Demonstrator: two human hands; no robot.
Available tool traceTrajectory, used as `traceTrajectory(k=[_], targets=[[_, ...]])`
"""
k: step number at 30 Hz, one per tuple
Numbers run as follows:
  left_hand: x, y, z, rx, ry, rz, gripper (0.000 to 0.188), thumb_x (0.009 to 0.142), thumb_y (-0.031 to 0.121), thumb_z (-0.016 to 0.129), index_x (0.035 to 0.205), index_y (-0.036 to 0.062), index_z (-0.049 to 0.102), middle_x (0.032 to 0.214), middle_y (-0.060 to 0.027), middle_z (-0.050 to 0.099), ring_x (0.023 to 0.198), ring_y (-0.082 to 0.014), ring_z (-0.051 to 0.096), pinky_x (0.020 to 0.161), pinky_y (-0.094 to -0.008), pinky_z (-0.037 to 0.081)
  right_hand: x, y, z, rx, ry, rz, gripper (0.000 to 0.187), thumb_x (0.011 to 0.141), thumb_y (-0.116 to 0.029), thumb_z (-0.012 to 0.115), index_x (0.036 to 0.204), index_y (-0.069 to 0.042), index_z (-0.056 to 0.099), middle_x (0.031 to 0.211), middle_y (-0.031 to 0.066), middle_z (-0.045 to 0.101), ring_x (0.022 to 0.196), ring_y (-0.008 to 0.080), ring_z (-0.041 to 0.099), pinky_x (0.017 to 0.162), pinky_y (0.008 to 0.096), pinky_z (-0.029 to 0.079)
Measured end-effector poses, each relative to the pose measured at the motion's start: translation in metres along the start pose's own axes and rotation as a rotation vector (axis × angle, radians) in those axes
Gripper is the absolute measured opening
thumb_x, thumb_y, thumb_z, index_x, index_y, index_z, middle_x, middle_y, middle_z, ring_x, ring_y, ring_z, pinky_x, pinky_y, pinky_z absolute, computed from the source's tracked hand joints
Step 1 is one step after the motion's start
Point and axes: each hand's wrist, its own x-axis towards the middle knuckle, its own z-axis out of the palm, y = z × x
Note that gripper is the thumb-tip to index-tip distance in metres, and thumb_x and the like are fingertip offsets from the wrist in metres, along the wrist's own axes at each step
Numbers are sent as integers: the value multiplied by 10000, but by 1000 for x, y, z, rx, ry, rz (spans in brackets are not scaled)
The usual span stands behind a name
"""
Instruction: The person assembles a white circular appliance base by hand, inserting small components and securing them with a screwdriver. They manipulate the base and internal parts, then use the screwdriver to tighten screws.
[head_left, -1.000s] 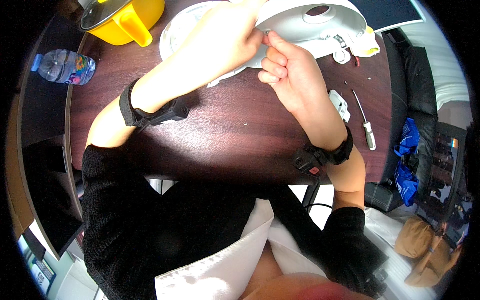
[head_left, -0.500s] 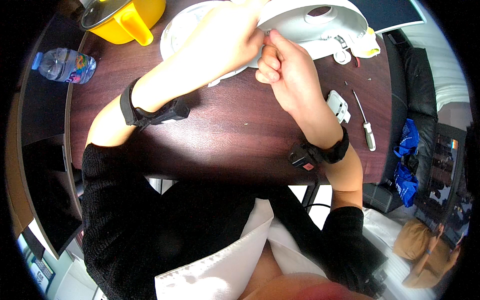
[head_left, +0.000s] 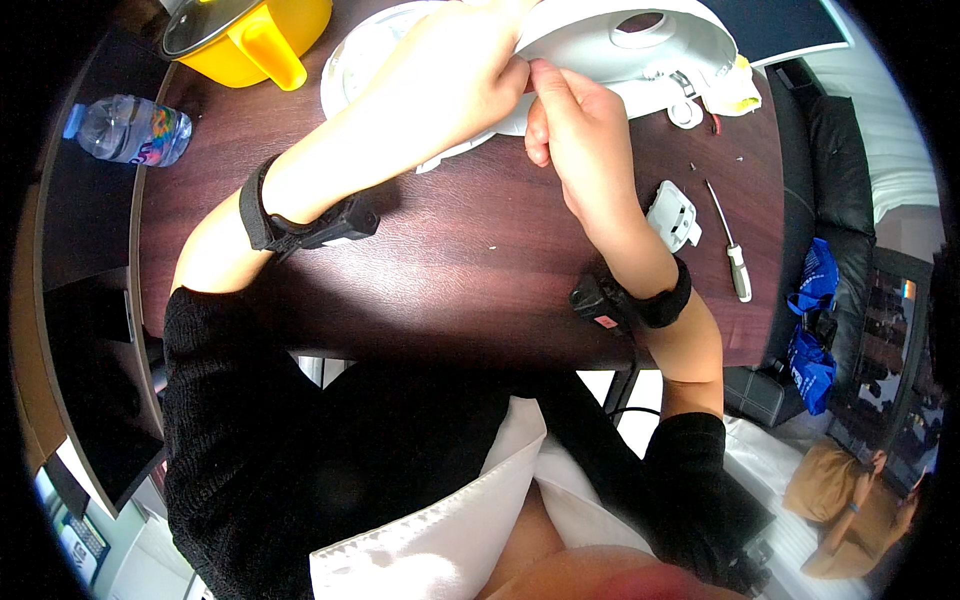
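smooth plastic housing [head_left: 610, 66], glossy wood-grain table [head_left: 440, 255]

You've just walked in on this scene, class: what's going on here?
A person has both bare hands close together at a white plastic shell near the far side of a dark wooden table. The left hand and right hand nearly meet at its edge; anything between their fingertips is hidden. A screwdriver and a small white plastic part lie on the right, unheld. A yellow pot stands at upper left.

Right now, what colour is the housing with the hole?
The housing is white, best in the head view.
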Motion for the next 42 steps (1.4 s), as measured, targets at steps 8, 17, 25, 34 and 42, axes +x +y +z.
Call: traceTrajectory(k=[8, 17, 25, 34, 42], targets=[[0, -5, 4, -143, -10, 13, 146, 793, 46, 554, 856, -63, 629, 640, -183, 622, 573, -300, 637, 562, -384, 514, 0, -1, 12, 307, 30, 122, 359, 1038, -271, 427, 759, -57, 499, 547, -14, 367, 466, 105, 372, 465, 268, 330], [0, -6, 4, -95, -48, -69, 232, 795, 50, 554, 976, -73, 633, 629, -163, 608, 556, -277, 620, 545, -364, 507, 3, 9, -3, 173, -28, 81, 402, 1027, -314, 431, 865, 14, 598, 545, 30, 459, 464, 141, 462, 466, 300, 379], [-3, -2, 1, 114, 105, 60, 201, 762, 79, 585, 908, -51, 635, 643, -162, 594, 580, -289, 610, 554, -371, 498, 3, 8, 0, -538, 219, -397, 253, 921, -203, 604, 781, 6, 628, 577, 152, 596, 473, 286, 587, 491, 372, 456], [-5, 0, -1, 36, 38, 49, 160, 770, 73, 592, 869, -48, 628, 640, -154, 597, 585, -285, 621, 556, -370, 502, 7, 12, 0, -453, 128, -296, 359, 957, -234, 492, 720, 12, 602, 534, 145, 568, 463, 283, 578, 467, 362, 448], [-3, -2, -5, 45, 16, 74, 146, 760, 57, 602, 867, -40, 617, 665, -164, 601, 612, -298, 620, 577, -371, 501, 10, 9, -9, 499, -143, 172, 366, 967, -229, 444, 758, 31, 595, 511, 53, 540, 460, 151, 558, 446, 305, 420]])
